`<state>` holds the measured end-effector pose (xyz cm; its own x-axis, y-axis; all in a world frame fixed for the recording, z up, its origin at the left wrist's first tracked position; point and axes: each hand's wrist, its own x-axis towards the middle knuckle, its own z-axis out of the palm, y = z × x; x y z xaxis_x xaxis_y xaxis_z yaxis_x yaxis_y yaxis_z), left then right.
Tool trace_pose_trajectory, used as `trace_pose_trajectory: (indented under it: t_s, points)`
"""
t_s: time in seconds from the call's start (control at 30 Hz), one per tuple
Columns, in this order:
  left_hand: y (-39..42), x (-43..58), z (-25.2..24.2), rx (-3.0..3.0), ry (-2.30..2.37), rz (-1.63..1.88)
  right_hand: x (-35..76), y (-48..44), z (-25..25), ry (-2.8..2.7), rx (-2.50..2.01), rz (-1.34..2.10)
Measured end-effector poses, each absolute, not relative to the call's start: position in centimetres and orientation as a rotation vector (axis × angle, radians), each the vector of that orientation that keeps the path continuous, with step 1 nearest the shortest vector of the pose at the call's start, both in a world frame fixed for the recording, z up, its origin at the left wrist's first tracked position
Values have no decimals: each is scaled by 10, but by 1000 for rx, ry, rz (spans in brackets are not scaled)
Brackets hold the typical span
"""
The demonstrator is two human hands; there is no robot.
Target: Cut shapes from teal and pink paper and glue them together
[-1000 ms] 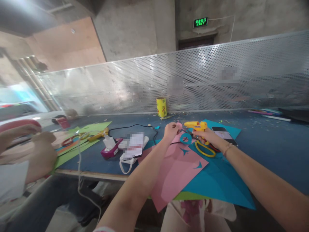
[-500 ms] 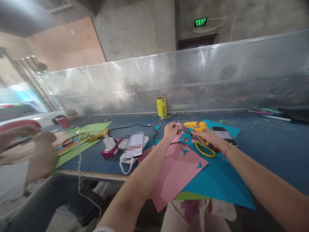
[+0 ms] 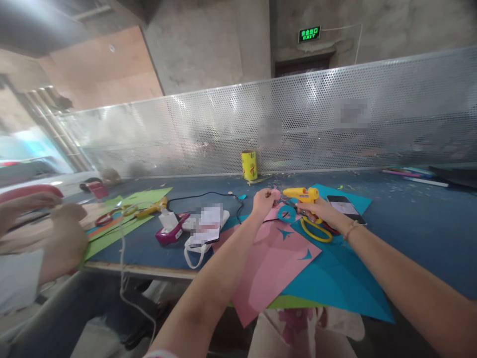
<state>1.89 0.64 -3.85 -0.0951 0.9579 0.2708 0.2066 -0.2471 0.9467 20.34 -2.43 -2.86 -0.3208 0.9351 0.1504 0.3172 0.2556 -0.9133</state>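
Note:
My right hand [image 3: 316, 210] is closed round the handle of a yellow glue gun [image 3: 300, 193], its nozzle pointing left. Between the fingers of my left hand [image 3: 264, 201] is a small pink paper piece [image 3: 276, 194], close to the nozzle. Just below the two hands lies a blue paper ring [image 3: 286, 214]. Scissors with yellow handles [image 3: 316, 230] rest under my right hand. A pink sheet [image 3: 272, 263] with small blue scraps [image 3: 284, 233] on it overlaps a large blue sheet [image 3: 335, 278].
A phone [image 3: 345, 208] lies right of my right hand. Left of my arm are another phone [image 3: 208, 226] and a purple power strip [image 3: 172, 231] with cords. A yellow can [image 3: 249, 165] stands by the perforated metal screen [image 3: 298, 119]. Another person's hand [image 3: 69, 233] is at far left.

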Motion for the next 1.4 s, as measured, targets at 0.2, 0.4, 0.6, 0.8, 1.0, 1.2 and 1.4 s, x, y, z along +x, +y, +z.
trace_pose_trajectory:
  t_s: [0.2,0.4,0.6,0.8,1.0,1.2,1.4]
  points:
    - [8,18,-40,1534,1364,1414,204,-23,-30,-1798,-1145,1062]
    - [3,20,-36,1457,1323,1404,202,-32,-22,-1747,-1159,1083]
    - [2,20,-35,1480,1316,1399,202,-27,-26,-1696,-1185,1050]
    - [7,18,-39,1577,1348,1425,203,-19,-32,-1715,-1330,926]
    - [9,18,-41,1589,1329,1428,202,-20,-29,-1741,-1376,917]
    - [8,18,-41,1607,1338,1430,201,-23,-26,-1720,-1418,899]
    - [3,20,-36,1515,1292,1421,201,-21,-27,-1699,-1397,914]
